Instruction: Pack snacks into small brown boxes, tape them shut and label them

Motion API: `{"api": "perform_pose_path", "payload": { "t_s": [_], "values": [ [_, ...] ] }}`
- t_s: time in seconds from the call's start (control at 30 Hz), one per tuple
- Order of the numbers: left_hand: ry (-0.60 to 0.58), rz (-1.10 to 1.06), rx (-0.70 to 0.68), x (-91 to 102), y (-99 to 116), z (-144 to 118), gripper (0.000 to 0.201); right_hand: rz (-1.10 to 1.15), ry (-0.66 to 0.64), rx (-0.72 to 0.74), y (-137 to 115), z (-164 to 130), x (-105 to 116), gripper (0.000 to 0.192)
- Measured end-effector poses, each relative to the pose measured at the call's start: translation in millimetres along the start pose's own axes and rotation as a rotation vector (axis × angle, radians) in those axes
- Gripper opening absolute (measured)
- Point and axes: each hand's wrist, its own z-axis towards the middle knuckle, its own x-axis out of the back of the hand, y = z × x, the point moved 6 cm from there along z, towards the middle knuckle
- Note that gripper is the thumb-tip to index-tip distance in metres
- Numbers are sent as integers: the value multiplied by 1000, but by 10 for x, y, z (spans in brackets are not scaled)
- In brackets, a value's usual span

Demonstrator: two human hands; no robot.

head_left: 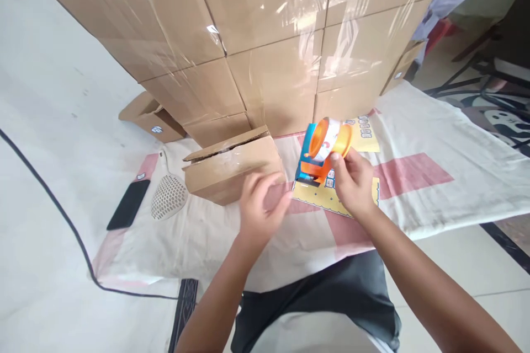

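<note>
My right hand (353,183) is closed round an orange and blue tape dispenser (325,149), which carries a roll of tape on its orange hub. It is held tilted above a yellow printed sheet (318,197). To the left of the dispenser, my left hand (261,207) hovers at the front right corner of a small cardboard box (232,168). Its fingers are curved with the thumb apart, and I see nothing between them. Whether the fingertips touch the box cannot be made out. The box lies on the cloth, with a strip of clear tape across its partly gaping seam.
A large panel of taped cardboard boxes (273,77) rises behind. On the cloth (215,237) at the left lie a white perforated scoop (169,197) and a black phone-like slab (128,205). Another open carton (151,116) stands behind them. A black cable (53,198) runs along the left.
</note>
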Motion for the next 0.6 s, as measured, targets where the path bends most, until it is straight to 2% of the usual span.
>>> {"api": "perform_pose_path", "payload": {
  "t_s": [0.1,0.17,0.27,0.43,0.6],
  "values": [
    [-205,-157,194,-415,130,34,18,-100,-54,208,-283,-223,-36,28],
    [-234,-270,287,-582,114,18,8,-127,-34,277,-336,-286,-33,25],
    [-236,-450,442,-727,-2,-59,8,-157,25,276,-314,-299,23,25],
    [-216,-589,482,-773,9,-140,13,-189,50,329,-345,-305,84,26],
    [-213,-443,497,-664,130,-153,18,-247,47,369,-246,-309,51,27]
  ]
}}
